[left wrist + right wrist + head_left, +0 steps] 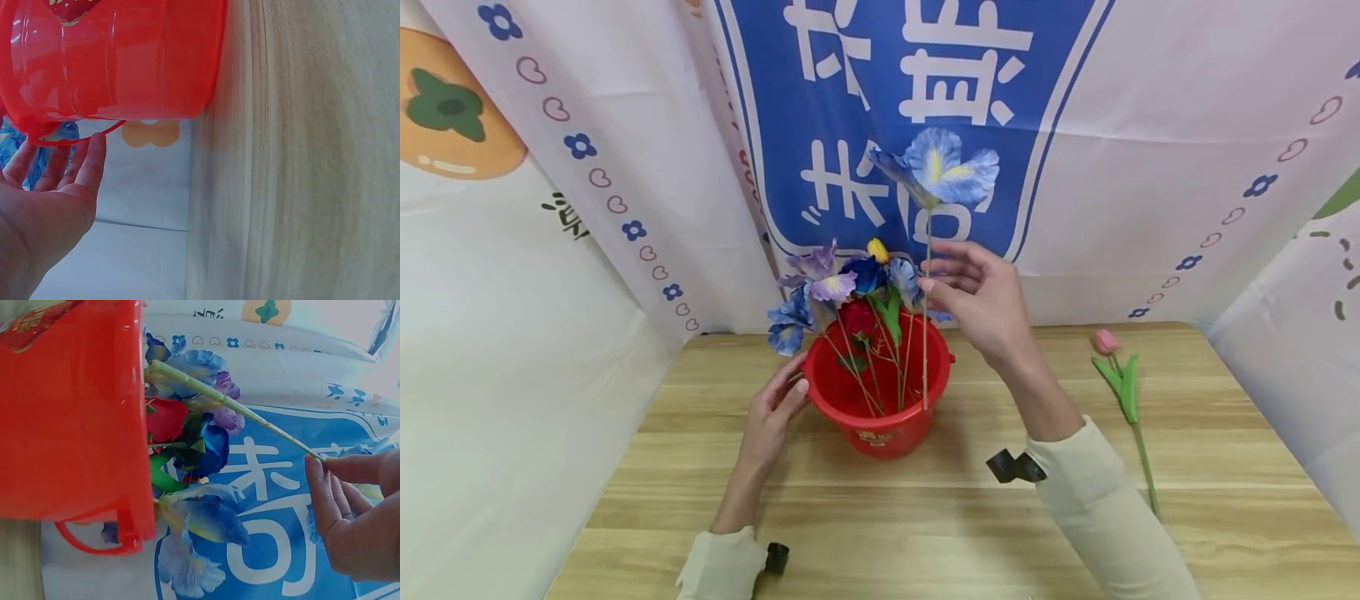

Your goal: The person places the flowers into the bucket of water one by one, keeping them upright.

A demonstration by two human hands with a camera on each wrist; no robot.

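Note:
A blue artificial iris (pixel 951 171) with a yellow centre stands upright above the red bucket (pixel 887 433). My right hand (pixel 985 304) pinches its thin stem (pixel 237 409) between thumb and fingertips. The cut end of the stem overlaps the bucket's near right rim in the head view. My left hand (pixel 778 408) rests at the bucket's left side, its fingers (pixel 94 159) fairly straight against the hanging red handle (pixel 75 140). Inside the bucket lean a purple iris (pixel 823 275), a dark blue rose (pixel 867 273), a red rose (pixel 167 419), a yellow tulip (pixel 877 249) and blue irises (pixel 790 321).
A pink tulip (pixel 1107 342) with green leaves lies on the wooden table (pixel 865 533), right of the bucket. Behind the table hangs a printed cloth (pixel 1075 242) with a blue panel, close to the flowers. More cloth stands along both sides.

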